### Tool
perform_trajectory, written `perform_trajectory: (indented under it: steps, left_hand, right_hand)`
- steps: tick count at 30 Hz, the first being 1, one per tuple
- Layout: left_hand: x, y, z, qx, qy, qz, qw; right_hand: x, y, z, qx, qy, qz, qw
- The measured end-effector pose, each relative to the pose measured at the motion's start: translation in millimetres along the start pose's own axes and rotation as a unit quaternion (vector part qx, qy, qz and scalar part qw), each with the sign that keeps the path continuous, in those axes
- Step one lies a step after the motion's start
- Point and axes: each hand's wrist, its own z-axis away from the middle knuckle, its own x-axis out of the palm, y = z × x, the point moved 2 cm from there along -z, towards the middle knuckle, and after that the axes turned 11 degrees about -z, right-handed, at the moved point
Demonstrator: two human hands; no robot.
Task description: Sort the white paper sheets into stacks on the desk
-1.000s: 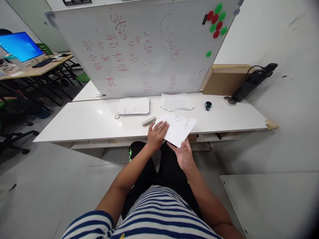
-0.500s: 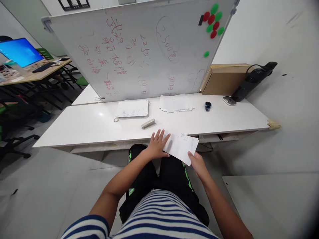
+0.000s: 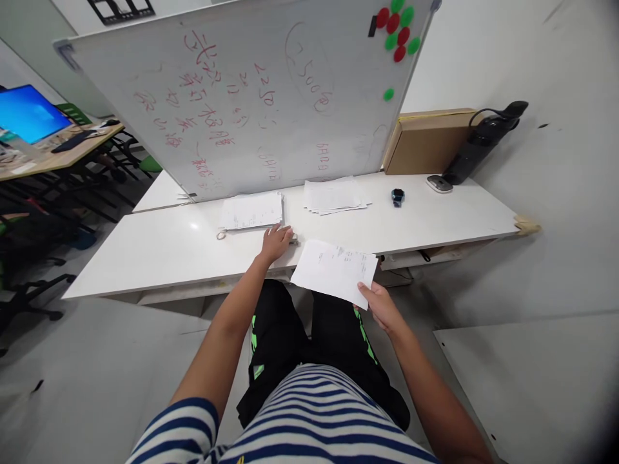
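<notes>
Paper [image 3: 331,274] in the right hand [image 3: 382,308], left hand [image 3: 276,243] at the stapler [image 3: 294,241]

The two hands are apart. The right hand pinches the paper by its near right corner, with the thumb on top and the other fingers mostly hidden beneath. The paper lies nearly flat in the air, at the near edge of the desk [image 3: 159,251] and partly above the knees [image 3: 278,316]; some small print is on its upper face. How many sheets it has, I cannot tell.

The left hand is palm down at the desk, over the stapler, of which only one end shows beside the fingers. Whether these fingers grasp it, I cannot tell.

Just beyond the left hand lies the left stack [image 3: 251,211], with a small ring [image 3: 221,235] near its corner. The right stack [image 3: 336,194] lies apart from it, its sheets uneven. Farther right are a watch [image 3: 397,197], a mouse [image 3: 440,184] and a black bottle [image 3: 476,151], which stands before a brown box [image 3: 425,147]. Behind the stacks rises a whiteboard [image 3: 232,154] with red writing and, at upper right, red and green magnets [image 3: 393,24].
</notes>
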Motion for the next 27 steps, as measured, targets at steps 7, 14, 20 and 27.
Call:
perform_trajectory:
  steps: [7, 14, 20, 27]
  left_hand:
    - [-1.8, 1, -2, 0.041, -0.019, -0.030, 0.999]
    - [-11.3, 8, 3, 0.045, -0.035, -0.087, 0.995]
    - [-11.8, 8, 3, 0.052, -0.032, -0.107, 0.992]
    - [-10.1, 6, 2, 0.046, -0.046, -0.117, 0.991]
  right_hand:
    - [12, 10, -12, 0.037, -0.042, 0.000, 0.998]
    - [19, 10, -19, 0.059, -0.039, 0.001, 0.997]
    - [25, 6, -26, 0.048, -0.041, 0.004, 0.998]
    - [28, 7, -36, 0.033, -0.038, 0.021, 0.998]
